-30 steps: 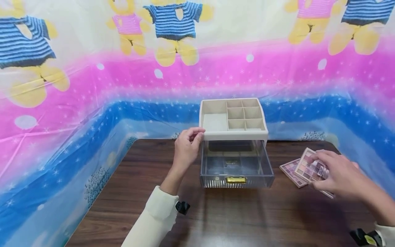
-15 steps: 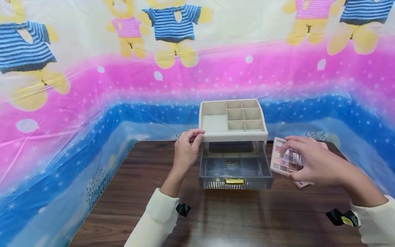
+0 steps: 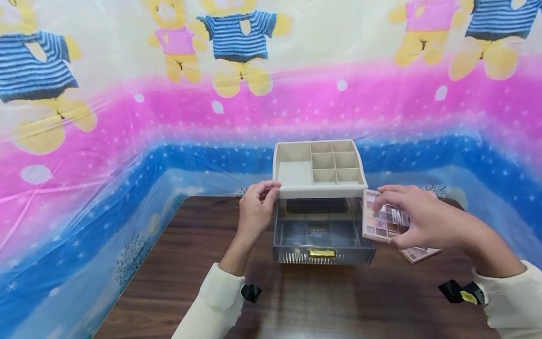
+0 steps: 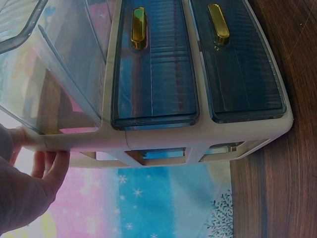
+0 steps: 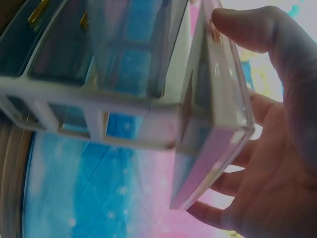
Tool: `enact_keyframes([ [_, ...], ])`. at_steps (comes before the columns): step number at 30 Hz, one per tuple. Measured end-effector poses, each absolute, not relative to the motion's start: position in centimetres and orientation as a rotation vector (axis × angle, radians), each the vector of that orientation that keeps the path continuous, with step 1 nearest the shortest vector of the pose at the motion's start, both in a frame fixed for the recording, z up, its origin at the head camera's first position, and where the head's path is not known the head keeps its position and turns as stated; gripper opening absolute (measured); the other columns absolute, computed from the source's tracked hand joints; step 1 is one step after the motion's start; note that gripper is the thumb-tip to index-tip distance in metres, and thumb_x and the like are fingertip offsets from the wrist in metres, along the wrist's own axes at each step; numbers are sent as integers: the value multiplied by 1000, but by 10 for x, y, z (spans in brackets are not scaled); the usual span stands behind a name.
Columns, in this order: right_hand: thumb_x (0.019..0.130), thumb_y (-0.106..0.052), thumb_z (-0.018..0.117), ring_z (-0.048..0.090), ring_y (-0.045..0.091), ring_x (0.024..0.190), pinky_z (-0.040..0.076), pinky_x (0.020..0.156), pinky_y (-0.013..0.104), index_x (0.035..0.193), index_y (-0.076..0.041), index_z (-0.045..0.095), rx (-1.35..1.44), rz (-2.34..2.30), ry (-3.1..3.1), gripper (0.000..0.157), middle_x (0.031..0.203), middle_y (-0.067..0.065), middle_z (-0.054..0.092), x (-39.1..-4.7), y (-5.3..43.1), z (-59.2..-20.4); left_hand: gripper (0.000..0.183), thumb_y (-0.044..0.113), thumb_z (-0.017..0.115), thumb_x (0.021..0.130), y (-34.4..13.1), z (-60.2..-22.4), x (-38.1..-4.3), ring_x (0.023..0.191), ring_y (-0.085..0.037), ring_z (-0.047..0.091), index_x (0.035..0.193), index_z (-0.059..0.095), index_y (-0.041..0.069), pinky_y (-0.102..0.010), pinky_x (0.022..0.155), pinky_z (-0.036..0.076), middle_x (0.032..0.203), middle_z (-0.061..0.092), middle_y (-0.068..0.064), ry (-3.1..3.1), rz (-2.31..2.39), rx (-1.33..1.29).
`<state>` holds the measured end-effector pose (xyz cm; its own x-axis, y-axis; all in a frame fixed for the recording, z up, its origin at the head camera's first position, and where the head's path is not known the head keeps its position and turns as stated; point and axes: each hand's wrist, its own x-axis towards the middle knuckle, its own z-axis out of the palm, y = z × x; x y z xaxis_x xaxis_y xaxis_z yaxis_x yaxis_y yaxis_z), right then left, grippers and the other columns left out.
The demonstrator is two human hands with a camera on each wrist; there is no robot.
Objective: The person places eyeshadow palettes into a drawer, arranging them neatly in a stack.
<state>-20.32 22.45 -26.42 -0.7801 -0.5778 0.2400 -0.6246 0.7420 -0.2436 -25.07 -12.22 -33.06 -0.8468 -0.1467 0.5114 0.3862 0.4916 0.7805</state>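
A cream makeup organizer (image 3: 322,192) stands at the back of the table, its smoky clear top drawer (image 3: 323,256) pulled out. My left hand (image 3: 256,209) pinches the organizer's front left top corner with thumb and fingers; in the left wrist view this hand (image 4: 29,183) is at the frame's side. My right hand (image 3: 427,219) holds an eyeshadow palette (image 3: 377,226) with a printed clear cover, tilted beside the drawer's right wall. The right wrist view shows the palette (image 5: 218,109) between thumb and fingers. Under this hand, a second palette (image 3: 417,254) is mostly hidden.
The organizer's top has one large compartment (image 3: 295,173) and several small ones (image 3: 323,176). Two more smoky drawers with gold handles (image 4: 138,27) are closed below. A printed curtain (image 3: 237,155) hangs behind the dark wooden table (image 3: 182,263).
My right hand has carried the eyeshadow palette left, from above the second palette to the drawer's right side. My left hand keeps its grip on the organizer's corner.
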Motion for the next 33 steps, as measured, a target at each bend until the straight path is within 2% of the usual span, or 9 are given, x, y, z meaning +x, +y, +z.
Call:
enact_keyframes([
  [3,64,-29,89,54,33,123,45,88,53,107,-35,63,986,459,-2786,51,145,9,57,-200,212,-259,15,18,66,100,-123,-330,-250,97,-24,68,110,76,13,-41,83,60,107,67,-13,-2221,-1341,-195],
  [9,65,-28,87,53,29,123,38,92,58,106,-37,62,1070,458,-2782,49,139,-1,60,-200,182,-257,15,18,66,100,-122,-333,-250,97,-24,69,110,76,13,-39,83,61,107,67,-12,-2226,-1350,-180],
  [15,64,-28,85,47,39,138,35,101,69,107,-35,62,1167,493,-2772,50,149,8,54,-203,156,-260,15,17,66,99,-121,-332,-250,98,-25,69,110,76,13,-40,84,61,107,67,-13,-2212,-1353,-191],
  [18,68,-29,84,44,40,142,32,105,73,110,-34,63,1239,506,-2749,47,152,10,53,-205,147,-263,15,18,66,99,-121,-332,-250,97,-24,69,110,76,14,-40,83,60,106,67,-12,-2210,-1345,-188],
  [22,76,-22,82,45,39,142,31,109,73,115,-29,69,1296,542,-2690,41,150,9,55,-207,142,-268,15,18,67,99,-121,-333,-250,96,-23,68,110,76,14,-39,81,59,105,67,-12,-2204,-1346,-192],
  [26,81,-17,80,50,37,137,38,108,68,115,-25,71,1300,564,-2631,36,146,8,58,-206,148,-270,15,18,67,99,-121,-333,-251,95,-23,68,110,77,15,-38,81,59,105,67,-11,-2194,-1343,-194],
  [33,85,-15,79,58,36,128,46,104,62,114,-21,71,1074,627,-2634,30,136,6,66,-209,188,-287,15,18,67,99,-122,-334,-252,96,-23,68,110,77,14,-39,82,59,105,68,-11,-2199,-1337,-184],
])
